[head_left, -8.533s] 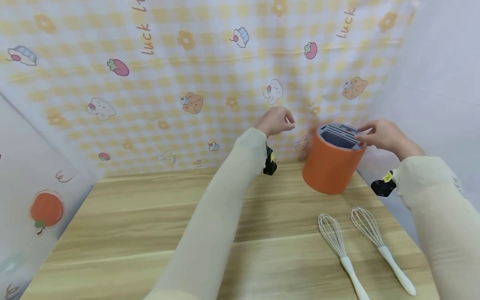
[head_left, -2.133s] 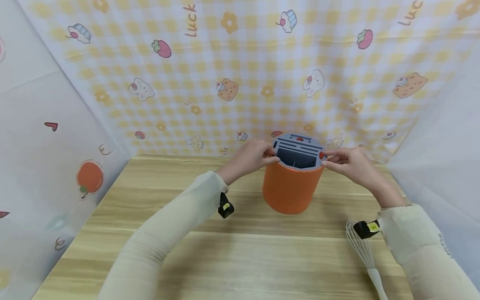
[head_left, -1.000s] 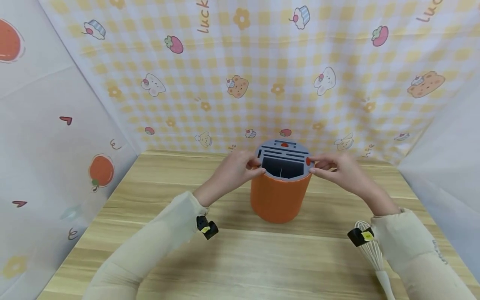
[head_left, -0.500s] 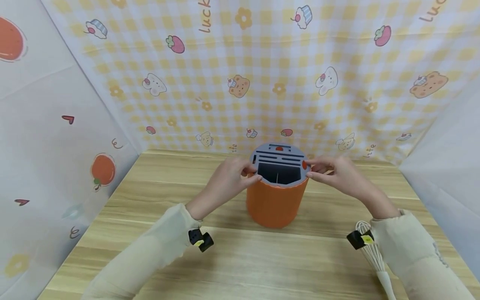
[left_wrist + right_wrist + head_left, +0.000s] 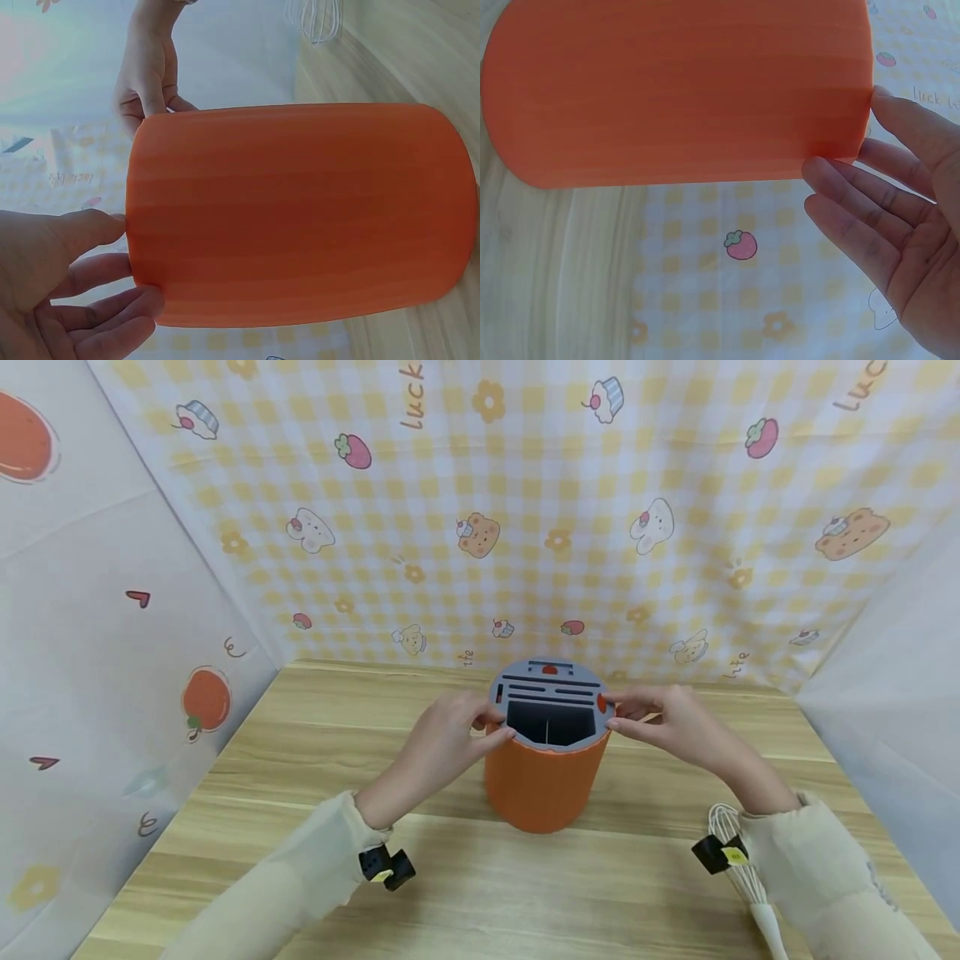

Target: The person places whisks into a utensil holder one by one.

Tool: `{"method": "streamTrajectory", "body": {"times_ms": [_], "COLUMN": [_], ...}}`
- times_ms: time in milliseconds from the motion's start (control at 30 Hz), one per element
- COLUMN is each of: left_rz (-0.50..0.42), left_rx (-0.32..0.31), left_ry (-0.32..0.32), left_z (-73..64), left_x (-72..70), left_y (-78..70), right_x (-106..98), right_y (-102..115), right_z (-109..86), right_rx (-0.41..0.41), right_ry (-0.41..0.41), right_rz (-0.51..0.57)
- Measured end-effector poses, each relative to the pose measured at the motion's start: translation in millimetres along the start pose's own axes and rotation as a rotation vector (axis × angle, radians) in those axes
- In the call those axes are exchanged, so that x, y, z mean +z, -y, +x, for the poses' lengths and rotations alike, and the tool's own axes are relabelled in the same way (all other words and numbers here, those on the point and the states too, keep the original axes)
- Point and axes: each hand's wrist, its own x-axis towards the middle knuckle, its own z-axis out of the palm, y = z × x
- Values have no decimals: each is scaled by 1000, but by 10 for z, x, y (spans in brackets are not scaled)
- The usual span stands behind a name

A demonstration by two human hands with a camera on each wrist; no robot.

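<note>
As L hand (image 5: 450,735) grips holder (image 5: 538,792) up top at 8 o'clock, R hand (image 5: 670,720) at 3, that hold's apt: prob. stiff, lightish, slick.

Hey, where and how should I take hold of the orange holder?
Probably by its upper rim, from left and right at once: the orange holder stands upright and looks wide and round, so pinching opposite sides should keep it level.
</note>
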Motion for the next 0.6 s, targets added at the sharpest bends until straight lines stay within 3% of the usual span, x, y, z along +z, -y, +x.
{"method": "streamTrajectory", "body": {"times_ms": [600], "left_rz": [21], "left_rx": [15], "left_ry": [-56], "left_z": [-277], "left_x": [-59], "left_y": [-117], "right_x": [83], "right_y": [144], "right_z": [-137], "right_rx": [-17], "right_ry": [-1], "right_rz": [55]}}
